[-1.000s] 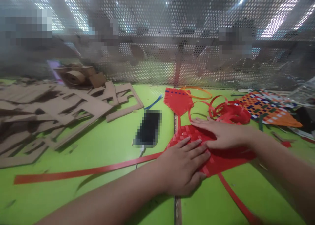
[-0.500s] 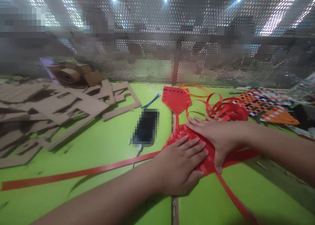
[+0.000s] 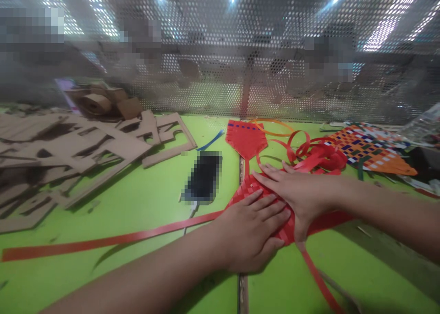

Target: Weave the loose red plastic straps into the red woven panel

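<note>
A piece of red woven strips lies on the green table under both my hands. My left hand rests flat on it, fingers stretched toward the right. Across its right part spreads my right hand, palm down, with the thumb near the lower edge. One long red strip runs from the weave to the left; another red strip trails from below my right thumb toward the bottom edge. Behind my hands is a finished-looking red woven piece with a blue dashed line. Loose red strips curl beyond my right hand.
Cut cardboard pieces heap up on the left, with a brown tape roll behind. A phone with a cable lies left of the weave. An orange checked weave is at the right. A perforated metal screen stands at the back.
My right hand has slid slightly left and down over the red weave. The red strip below its thumb has shifted left; my left hand stays in place.
</note>
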Motion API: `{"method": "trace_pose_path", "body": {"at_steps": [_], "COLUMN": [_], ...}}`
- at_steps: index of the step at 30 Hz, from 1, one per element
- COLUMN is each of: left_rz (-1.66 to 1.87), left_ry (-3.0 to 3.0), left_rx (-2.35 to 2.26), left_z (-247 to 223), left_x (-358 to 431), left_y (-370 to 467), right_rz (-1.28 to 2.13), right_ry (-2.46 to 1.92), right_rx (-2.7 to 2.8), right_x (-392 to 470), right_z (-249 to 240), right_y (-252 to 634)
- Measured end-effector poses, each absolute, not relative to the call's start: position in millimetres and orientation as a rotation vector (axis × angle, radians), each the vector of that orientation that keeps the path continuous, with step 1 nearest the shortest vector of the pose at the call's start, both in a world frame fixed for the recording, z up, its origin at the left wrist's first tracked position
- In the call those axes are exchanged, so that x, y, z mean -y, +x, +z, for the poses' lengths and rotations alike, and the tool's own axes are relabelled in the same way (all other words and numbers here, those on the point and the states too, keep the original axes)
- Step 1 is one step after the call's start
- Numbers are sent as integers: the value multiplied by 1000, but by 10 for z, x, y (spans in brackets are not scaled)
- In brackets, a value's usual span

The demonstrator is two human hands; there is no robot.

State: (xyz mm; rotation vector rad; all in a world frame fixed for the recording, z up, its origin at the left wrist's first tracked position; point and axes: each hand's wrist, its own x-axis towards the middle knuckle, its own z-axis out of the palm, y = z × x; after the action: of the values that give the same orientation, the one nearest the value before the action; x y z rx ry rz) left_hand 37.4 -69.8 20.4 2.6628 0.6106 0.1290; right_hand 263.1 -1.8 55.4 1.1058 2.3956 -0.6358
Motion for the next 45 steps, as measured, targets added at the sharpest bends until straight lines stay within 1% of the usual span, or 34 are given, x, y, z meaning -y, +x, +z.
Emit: {"method": "trace_pose_path", "body": {"at_steps": [7, 16, 22, 27, 32, 37, 40, 43, 45], "left_rz": [145, 180, 241, 221, 249, 183, 124, 115, 122], "left_ry": [2672, 2671, 2657, 2676, 2716, 2706, 2681, 2679, 2684], "left_rx": [-597, -617, -750, -728, -728, -728, -731, -733, -734], "left_z": [221, 179, 157, 156, 130, 146, 170, 181, 178], "left_x": [689, 707, 718, 716, 715, 713, 710, 708, 707], "left_y": [370, 364, 385, 407, 412, 405, 404, 409, 411], "right_rz": [-675, -670, -645, -716, -709, -706, -641, -594, -620], "right_ry": [1113, 1054, 1081, 1104, 1053, 1060, 1065, 1061, 1069], "right_rx": [-2406, -2417, -2326, -2410, -2482, -2461, -2425, -2412, -2416], "right_x": [51, 15, 30, 20, 30, 52, 26, -26, -60], "right_z": [592, 587, 644, 545, 492, 584, 633, 672, 699], "right_y": [2539, 2654, 2583, 2605, 2580, 2548, 2596, 2672, 2713]}}
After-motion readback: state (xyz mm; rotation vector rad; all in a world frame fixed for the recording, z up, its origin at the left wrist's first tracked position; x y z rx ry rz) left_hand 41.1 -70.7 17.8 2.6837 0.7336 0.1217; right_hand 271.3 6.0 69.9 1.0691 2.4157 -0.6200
